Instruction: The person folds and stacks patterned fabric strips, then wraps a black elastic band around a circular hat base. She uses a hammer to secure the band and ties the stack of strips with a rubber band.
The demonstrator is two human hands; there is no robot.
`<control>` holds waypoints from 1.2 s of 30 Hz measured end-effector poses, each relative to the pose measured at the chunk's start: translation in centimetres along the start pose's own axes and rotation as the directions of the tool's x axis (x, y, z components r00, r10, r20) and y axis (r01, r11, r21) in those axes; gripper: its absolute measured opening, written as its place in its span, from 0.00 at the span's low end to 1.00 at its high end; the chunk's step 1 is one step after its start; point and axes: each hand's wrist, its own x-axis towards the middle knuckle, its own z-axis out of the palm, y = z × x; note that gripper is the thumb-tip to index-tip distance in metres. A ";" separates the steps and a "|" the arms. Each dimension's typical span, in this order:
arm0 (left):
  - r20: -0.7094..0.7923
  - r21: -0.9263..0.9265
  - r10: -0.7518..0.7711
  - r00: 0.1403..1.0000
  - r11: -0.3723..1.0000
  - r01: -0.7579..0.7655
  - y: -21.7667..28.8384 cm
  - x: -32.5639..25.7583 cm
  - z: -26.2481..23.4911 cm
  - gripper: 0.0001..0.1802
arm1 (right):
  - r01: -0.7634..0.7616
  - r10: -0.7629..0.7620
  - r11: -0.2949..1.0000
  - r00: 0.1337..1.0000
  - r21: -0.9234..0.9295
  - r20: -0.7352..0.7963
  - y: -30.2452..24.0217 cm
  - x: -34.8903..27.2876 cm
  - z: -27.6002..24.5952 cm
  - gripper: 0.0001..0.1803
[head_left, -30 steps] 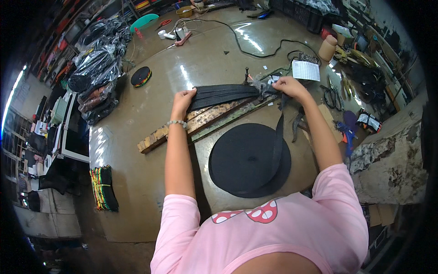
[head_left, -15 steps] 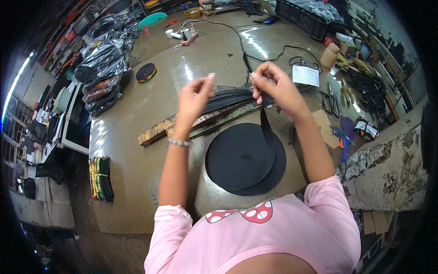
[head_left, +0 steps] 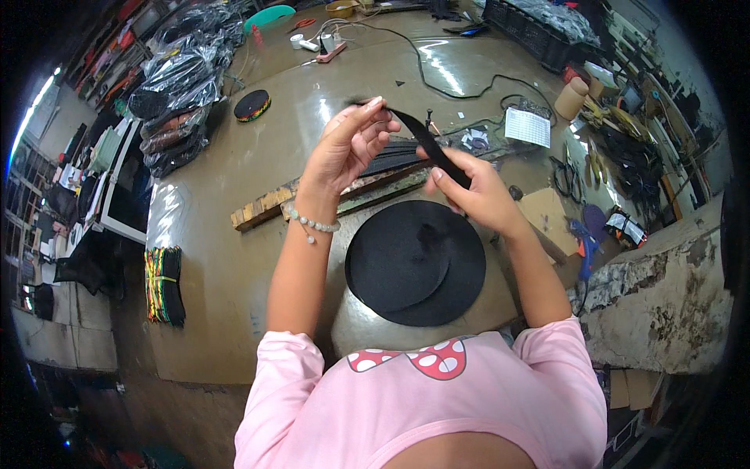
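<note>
In the head view, the black strap was held up in the air above the table, just beyond the big black roll of webbing that lay flat in front of the person. Both hands were clamped on the strap: the left hand pinched its far end between thumb and fingertips, beyond the roll and toward its left, while the right hand gripped it lower down, nearer the roll's far right edge. The strap's long axis ran on a slant from the left hand's high pinch down to the right hand, and the two hands sat close together but apart. The right hand was the nearer one to the roll. Beyond the roll, under the hands, a wooden strip lay on the table with a bundle of black straps across it.
</note>
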 end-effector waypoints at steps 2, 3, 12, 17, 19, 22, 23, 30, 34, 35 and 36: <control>0.046 -0.006 -0.066 0.997 0.998 0.066 1.1 0.5 -0.4 0.11 | 0.024 -0.024 1.000 0.997 0.010 0.069 0.5 -0.1 -0.9 0.21; 0.063 0.108 -0.041 0.997 0.994 0.034 1.7 0.7 -0.7 0.13 | 0.035 -0.036 0.999 0.996 0.013 0.086 0.7 -0.1 -1.2 0.22; -0.208 0.502 0.021 0.978 0.860 0.089 3.9 2.9 -8.6 0.37 | -0.227 0.212 0.899 0.974 0.374 0.082 2.6 2.3 -7.7 0.14; -0.471 0.449 0.010 0.882 0.863 0.230 -0.4 4.4 -14.0 0.31 | -0.263 0.276 0.913 0.961 0.312 0.003 4.0 4.8 -8.8 0.12; -0.506 0.516 0.044 0.862 0.816 0.261 -2.0 4.8 -14.9 0.31 | -0.279 0.288 0.928 0.958 0.247 0.000 4.3 5.7 -8.7 0.12; -0.508 0.669 0.167 0.845 0.694 0.265 -3.2 5.2 -15.4 0.30 | -0.272 0.280 0.950 0.959 0.153 -0.037 4.4 6.8 -8.6 0.11; -0.492 0.704 0.211 0.845 0.667 0.243 -3.3 5.3 -15.5 0.31 | -0.251 0.258 0.960 0.965 0.124 -0.044 4.4 7.0 -8.7 0.10; -0.499 0.665 0.104 0.860 0.682 0.304 -3.5 5.1 -16.3 0.15 | -0.216 0.209 0.970 0.976 -0.110 -0.067 4.8 9.0 -9.2 0.09; -0.501 0.613 0.043 0.864 0.723 0.319 -3.2 5.1 -16.5 0.14 | -0.170 0.153 0.967 0.984 -0.191 -0.096 6.0 9.5 -9.7 0.13; -0.508 0.613 0.034 0.861 0.716 0.334 -3.1 5.2 -16.5 0.13 | -0.150 0.130 0.964 0.986 -0.219 -0.103 6.3 9.4 -9.9 0.14; -0.512 0.605 0.007 0.859 0.713 0.355 -3.0 5.3 -16.5 0.13 | -0.173 0.156 0.969 0.982 -0.174 -0.107 6.8 9.5 -10.2 0.16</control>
